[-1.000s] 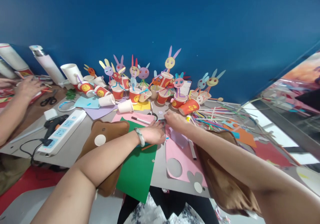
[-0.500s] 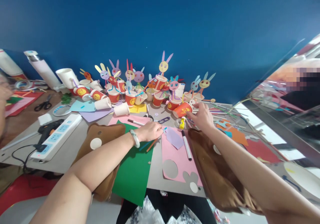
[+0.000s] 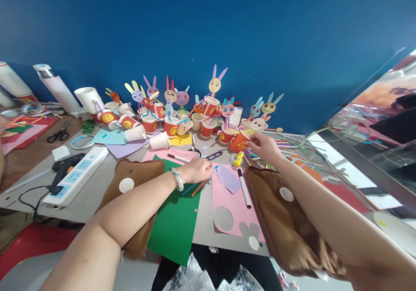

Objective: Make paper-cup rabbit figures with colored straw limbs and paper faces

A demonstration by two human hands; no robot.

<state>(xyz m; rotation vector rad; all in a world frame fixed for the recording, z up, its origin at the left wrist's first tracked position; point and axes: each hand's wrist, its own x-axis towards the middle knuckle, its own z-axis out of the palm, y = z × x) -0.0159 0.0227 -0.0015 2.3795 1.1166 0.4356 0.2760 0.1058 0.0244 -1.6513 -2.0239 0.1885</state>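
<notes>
My right hand (image 3: 264,147) grips the rim side of a red paper cup (image 3: 239,142) in the row at the back of the table. The cup stands nearly upright, and a pale pink paper animal face (image 3: 260,124) shows above it. My left hand (image 3: 199,170), with a bangle at the wrist, rests with curled fingers at the edge of the green paper (image 3: 173,226); whatever its fingers hold is hidden. Close to those fingers are a purple paper piece (image 3: 228,178) and orange and blue strips (image 3: 197,188). A white marker (image 3: 244,189) lies on pink paper (image 3: 235,215) with cut-out holes.
Several red cups with paper rabbit figures (image 3: 214,85) line the blue wall. A glue gun (image 3: 63,169) lies beside a white power strip (image 3: 78,176) at left, with scissors (image 3: 59,132) behind. Brown cushions (image 3: 271,213) lie under my forearms. Another person's arm shows at far left.
My right hand has tipped the red cup from lying tilted to nearly upright, and the pink face now shows above it. The left hand stays in place.
</notes>
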